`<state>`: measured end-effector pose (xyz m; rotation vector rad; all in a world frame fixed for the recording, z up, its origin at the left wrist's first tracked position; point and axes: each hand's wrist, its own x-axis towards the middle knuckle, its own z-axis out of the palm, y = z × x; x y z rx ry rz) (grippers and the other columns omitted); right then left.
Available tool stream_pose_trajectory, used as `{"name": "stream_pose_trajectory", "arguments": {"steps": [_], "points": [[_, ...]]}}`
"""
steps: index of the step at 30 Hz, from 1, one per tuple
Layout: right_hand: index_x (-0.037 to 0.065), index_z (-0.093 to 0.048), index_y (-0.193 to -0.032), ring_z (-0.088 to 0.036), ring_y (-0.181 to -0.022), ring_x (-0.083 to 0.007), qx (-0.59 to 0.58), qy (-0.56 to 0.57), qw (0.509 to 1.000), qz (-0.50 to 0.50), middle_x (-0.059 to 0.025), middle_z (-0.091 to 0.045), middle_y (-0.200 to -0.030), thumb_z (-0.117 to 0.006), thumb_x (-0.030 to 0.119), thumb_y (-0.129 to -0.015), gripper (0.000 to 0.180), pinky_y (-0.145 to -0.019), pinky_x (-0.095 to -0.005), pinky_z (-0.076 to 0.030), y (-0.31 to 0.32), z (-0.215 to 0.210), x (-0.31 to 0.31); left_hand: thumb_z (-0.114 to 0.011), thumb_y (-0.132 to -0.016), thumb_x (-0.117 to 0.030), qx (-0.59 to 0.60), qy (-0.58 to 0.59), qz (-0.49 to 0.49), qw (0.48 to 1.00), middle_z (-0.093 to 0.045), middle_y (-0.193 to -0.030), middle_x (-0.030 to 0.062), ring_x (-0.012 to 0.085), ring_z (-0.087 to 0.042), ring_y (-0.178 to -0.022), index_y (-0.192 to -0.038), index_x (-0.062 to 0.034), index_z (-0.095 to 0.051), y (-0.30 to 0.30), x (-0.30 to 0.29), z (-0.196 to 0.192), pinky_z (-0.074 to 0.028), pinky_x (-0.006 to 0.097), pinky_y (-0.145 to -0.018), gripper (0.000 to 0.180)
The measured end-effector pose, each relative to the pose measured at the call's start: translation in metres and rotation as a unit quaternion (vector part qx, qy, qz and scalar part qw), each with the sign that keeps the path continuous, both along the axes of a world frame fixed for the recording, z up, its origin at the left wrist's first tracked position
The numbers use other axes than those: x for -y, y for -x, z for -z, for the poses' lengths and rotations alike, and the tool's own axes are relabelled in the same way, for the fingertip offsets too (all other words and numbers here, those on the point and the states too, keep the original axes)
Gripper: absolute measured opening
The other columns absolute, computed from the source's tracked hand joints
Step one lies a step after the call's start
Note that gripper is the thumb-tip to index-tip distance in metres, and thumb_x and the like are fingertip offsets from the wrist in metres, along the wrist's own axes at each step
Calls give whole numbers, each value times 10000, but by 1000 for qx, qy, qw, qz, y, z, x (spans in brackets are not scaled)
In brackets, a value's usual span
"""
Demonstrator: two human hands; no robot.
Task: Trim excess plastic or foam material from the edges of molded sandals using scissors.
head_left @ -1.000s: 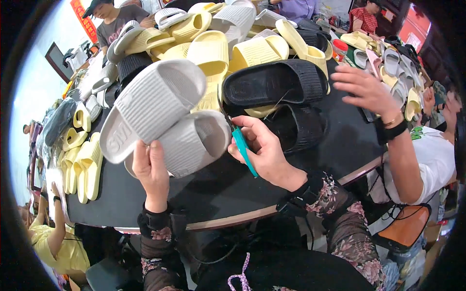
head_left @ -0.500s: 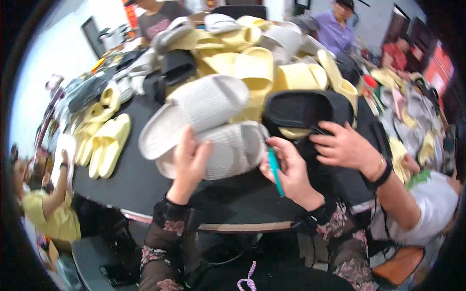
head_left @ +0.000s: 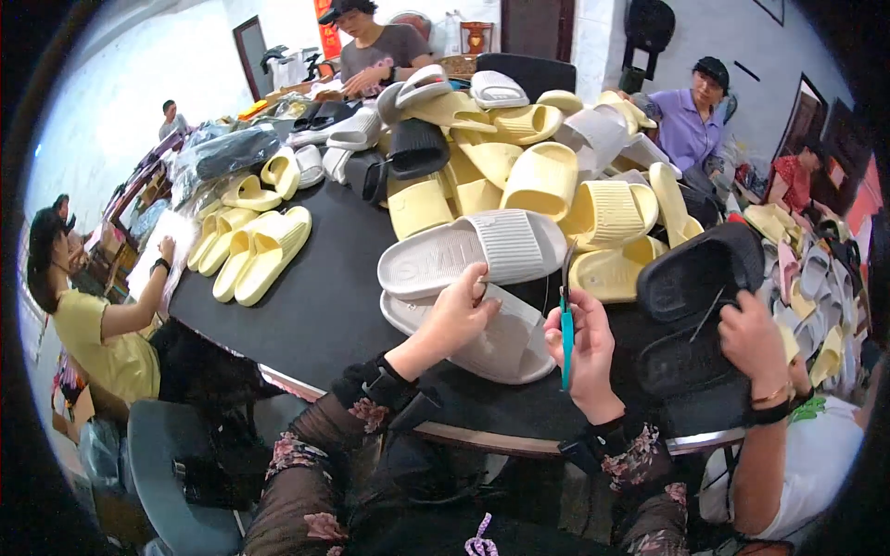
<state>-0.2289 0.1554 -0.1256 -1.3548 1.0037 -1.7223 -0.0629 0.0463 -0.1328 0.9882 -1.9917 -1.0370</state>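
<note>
Teal-handled snips [head_left: 566,345], perhaps closed, have shifted along ribbed grey slippers [head_left: 505,250]; upright right hand [head_left: 591,350] curls round the snips; slanting left hand [head_left: 459,313] pinches slippers.

raised lettering [head_left: 430,266] on the footbed of the upper grey slipper [head_left: 505,246], faint characters on a red wall banner [head_left: 330,41], too small to make out

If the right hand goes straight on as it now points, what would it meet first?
Probably the yellow ribbed slipper, seen just beyond the tip of the turquoise-handled cutter in the right hand. Depth is unclear, so the upper grey slipper might come first.
</note>
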Motion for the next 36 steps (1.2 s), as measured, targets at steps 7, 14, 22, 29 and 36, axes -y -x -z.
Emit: {"name": "stream_pose_trajectory", "arguments": {"steps": [7, 14, 22, 29, 36], "points": [[-19, -358, -1243, -532, -857, -131, -11, 186, 981, 51, -78, -521, -952, -644, -66, -751, 571, -783, -254, -449, 3, -8, 0, -541, -803, -2, -41, 58, 91, 993, -525, -753, 25, 83, -503, -673, -1215, 40, -392, 32, -10, -24, -430, 220, -603, 440], [51, -313, -1301, -526, -872, -140, 36, 206, 977, 37, -79, -514, -975, -608, -54, -786, 602, -753, -247, -439, 14, -18, -9, -508, -858, -59, -46, -11, 225, 973, -519, -894, 32, 112, -516, -807, -1271, -1, -349, 107, -4, -29, -439, 237, -705, 447], [3, -341, -1266, -512, -837, -121, 204, 171, 961, 78, -78, -515, -946, -596, -25, -804, 527, -753, -250, -442, 34, -28, -14, -533, -877, -151, -42, 2, 353, 935, -528, -1087, 26, 86, -513, -960, -1366, -21, -324, 154, 8, -21, -427, 237, -852, 547], [76, -346, -1283, -519, -617, -102, 237, 92, 967, 24, -81, -538, -868, -574, -23, -806, 538, -501, -189, -431, 21, -27, -3, -489, -862, -2, -77, -28, 276, 958, -577, -841, 12, 52, -534, -658, -1289, -68, -429, 107, 3, -26, -470, 216, -625, 436], [50, -373, -1252, -564, -622, -118, 157, 11, 987, 19, -84, -547, -852, -597, 73, -829, 479, -491, -189, -446, 12, -9, 0, -498, -867, -9, -126, -91, 153, 976, -635, -1008, 125, 147, -615, -840, -1159, 30, -515, 7, 45, -28, -506, 281, -767, 295]]}}
